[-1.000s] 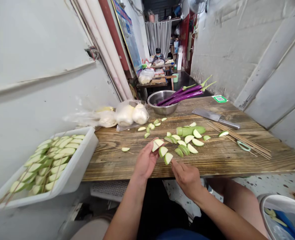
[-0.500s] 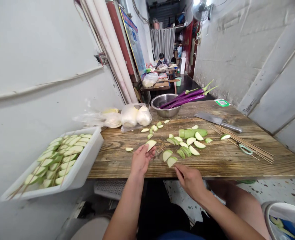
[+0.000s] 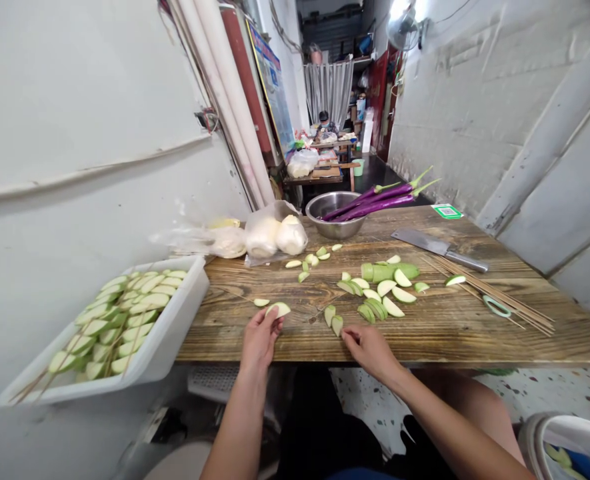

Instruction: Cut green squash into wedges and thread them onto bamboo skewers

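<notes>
A half-moon zucchini slice [image 3: 278, 309] is pinched in my left hand [image 3: 261, 337], just above the table's near edge. My right hand [image 3: 372, 348] is closed at the fingertips near two zucchini slices [image 3: 337, 325], which look threaded on a thin bamboo skewer; the skewer itself barely shows. Beyond the right hand lie loose zucchini slices [image 3: 393, 307] and a partly cut zucchini [image 3: 392, 271]. Another single slice [image 3: 261, 303] rests on the wood behind my left hand. Smaller end pieces [image 3: 293, 264] are scattered farther back.
A white tray [image 3: 187, 317] of skewered slices stands at left. Bagged white vegetables [image 3: 269, 235] and a steel bowl [image 3: 337, 228] with purple eggplants [image 3: 375, 203] sit at the back. A cleaver [image 3: 425, 241], bamboo skewers [image 3: 519, 303] and a peeler [image 3: 496, 306] lie right. A bin [image 3: 535, 433] stands below.
My left hand has moved left and nearer with its slice, away from the right hand. The two slices by my right hand have turned more edge-on and shifted slightly left.
</notes>
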Available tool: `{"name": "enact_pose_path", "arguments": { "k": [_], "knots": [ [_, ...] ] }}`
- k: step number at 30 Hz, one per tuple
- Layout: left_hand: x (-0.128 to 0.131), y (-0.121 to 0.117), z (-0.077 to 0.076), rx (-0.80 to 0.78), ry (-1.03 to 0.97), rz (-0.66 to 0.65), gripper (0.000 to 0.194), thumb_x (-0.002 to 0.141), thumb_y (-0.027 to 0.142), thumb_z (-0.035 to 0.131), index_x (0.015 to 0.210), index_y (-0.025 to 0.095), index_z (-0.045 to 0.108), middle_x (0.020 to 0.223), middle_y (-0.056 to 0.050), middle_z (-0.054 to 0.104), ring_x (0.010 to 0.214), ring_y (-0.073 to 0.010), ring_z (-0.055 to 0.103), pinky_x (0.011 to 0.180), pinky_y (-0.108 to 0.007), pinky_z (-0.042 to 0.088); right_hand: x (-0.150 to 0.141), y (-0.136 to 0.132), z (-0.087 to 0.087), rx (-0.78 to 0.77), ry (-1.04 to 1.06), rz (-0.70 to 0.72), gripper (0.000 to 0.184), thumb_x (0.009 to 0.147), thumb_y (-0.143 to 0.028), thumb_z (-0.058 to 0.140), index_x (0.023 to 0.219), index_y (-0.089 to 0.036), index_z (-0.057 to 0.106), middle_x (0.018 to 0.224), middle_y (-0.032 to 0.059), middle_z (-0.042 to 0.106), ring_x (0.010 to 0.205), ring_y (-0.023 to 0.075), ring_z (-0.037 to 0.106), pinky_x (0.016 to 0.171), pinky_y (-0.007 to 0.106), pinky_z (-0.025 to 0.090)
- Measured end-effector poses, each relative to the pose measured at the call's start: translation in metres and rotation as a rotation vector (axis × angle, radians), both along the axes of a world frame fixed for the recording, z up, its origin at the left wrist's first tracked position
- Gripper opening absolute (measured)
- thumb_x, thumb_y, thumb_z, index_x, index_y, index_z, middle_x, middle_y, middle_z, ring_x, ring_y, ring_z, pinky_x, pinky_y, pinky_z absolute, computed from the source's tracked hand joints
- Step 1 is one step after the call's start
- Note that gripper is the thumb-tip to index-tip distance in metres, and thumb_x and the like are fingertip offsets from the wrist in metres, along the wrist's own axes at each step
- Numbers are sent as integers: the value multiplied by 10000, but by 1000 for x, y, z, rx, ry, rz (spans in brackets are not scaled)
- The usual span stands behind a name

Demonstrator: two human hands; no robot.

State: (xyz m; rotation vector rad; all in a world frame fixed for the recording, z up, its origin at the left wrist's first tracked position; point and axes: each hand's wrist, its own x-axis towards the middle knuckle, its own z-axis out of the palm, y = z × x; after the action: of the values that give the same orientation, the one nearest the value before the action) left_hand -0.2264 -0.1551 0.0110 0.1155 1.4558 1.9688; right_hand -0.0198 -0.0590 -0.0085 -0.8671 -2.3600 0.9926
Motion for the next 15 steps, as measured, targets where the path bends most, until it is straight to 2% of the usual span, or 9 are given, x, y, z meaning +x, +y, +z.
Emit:
{"name": "enact_pose_path", "arguments": {
  "k": [4,8,13,15],
  "knots": [
    [-1,-3,-7,-9,-22,-4,218,613,195,711,790,125,604,695,-1,632,540,-53,559,473,-141,436,-24,16,7,88,-74,-8,245,812,-219,436,745,-148,661,657,33,648,589,132,548,562,214,334],
    [-3,-3,-8,9,-8,-36,258,598,235,725,800,125,608,699,-1,625,548,-54,555,487,-145,444,-44,32,11,125,-120,-13,256,825,-210,420,787,-149,666,705,44,668,610,130,560,556,210,329],
    [-4,3,-7,-10,11,-98,293,584,234,733,825,120,613,709,-13,629,560,-53,553,504,-142,445,-53,39,6,185,-203,-35,236,814,-196,452,727,-135,662,679,92,665,595,167,571,550,244,327],
    [2,7,-5,-34,17,-143,324,555,229,751,827,120,613,713,-12,630,578,-59,560,527,-146,455,-51,36,9,220,-230,-65,206,805,-183,469,747,-116,656,688,125,660,607,191,577,565,265,344]
  ]
}}
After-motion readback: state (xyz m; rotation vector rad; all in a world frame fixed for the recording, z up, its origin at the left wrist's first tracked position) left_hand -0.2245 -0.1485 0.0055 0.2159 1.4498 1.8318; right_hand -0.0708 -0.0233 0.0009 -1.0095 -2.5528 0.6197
